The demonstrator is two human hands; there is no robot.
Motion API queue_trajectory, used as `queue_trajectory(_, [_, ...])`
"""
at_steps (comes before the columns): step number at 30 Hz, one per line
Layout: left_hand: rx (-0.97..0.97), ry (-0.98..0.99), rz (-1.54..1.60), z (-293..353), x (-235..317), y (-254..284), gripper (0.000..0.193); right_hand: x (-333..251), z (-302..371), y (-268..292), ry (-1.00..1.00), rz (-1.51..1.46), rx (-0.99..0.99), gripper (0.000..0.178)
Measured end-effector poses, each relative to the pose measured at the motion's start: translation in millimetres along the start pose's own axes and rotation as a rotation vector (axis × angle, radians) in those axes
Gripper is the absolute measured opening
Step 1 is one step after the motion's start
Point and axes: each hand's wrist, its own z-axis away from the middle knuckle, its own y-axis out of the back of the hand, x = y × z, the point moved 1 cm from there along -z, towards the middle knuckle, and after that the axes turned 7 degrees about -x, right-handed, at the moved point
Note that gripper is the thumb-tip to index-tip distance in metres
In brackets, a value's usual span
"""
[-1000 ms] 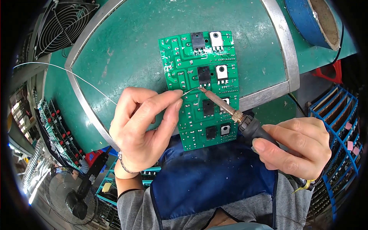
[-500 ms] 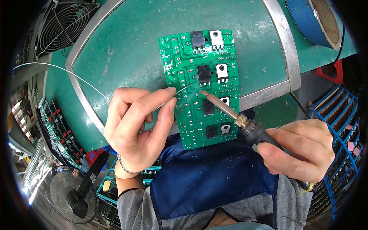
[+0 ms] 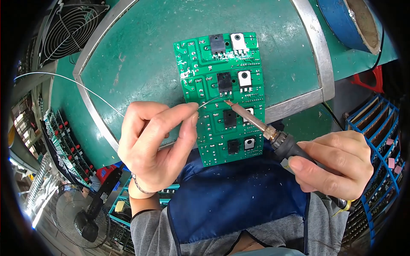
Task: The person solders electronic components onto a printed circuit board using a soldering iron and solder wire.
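A long green circuit board (image 3: 200, 89) lies on the green bench top, its near end reaching past the bench edge over my apron. Black and pale three-legged components sit on it in pairs, among them a black transistor (image 3: 224, 82) in the second row. My left hand (image 3: 158, 143) pinches a thin solder wire (image 3: 209, 103) between thumb and forefinger, and its end reaches the legs of that transistor. In my right hand (image 3: 337, 164) is a soldering iron (image 3: 256, 123), gripped by its black handle. Its tip is beside the wire's end, close to the same legs.
At the back left stands a fan with a round wire guard (image 3: 74, 32). A blue round container (image 3: 348, 25) is at the back right. Blue racks (image 3: 376, 123) stand to the right, boards with red parts (image 3: 70, 147) to the left, and another fan (image 3: 81, 213) at the lower left.
The circuit board has shifted slightly to the left. My left hand has lowered a little, and the wire's end has come down to the iron's tip. The iron has barely moved.
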Motion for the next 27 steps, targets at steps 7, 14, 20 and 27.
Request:
queue_trajectory(7, [-0.047,-0.015,-0.014,-4.1,-2.1,-4.0,0.025,5.3,-1.2,-3.3,0.032,0.020,-0.053,0.024])
queue_trajectory(14, [-0.047,-0.003,0.009,-2.3,-3.8,-3.0,0.024,-2.1,-2.8,-4.4,0.023,0.060,-0.084,0.025])
queue_trajectory(20, [-0.029,0.021,0.021,-0.7,-6.0,-2.9,0.024,-3.9,-3.5,-4.3,0.000,0.070,-0.083,0.026])
queue_trajectory(27, [-0.015,0.027,0.020,0.6,-5.1,-1.3,0.024,-5.9,-4.1,-3.9,0.000,0.056,-0.065,0.024])
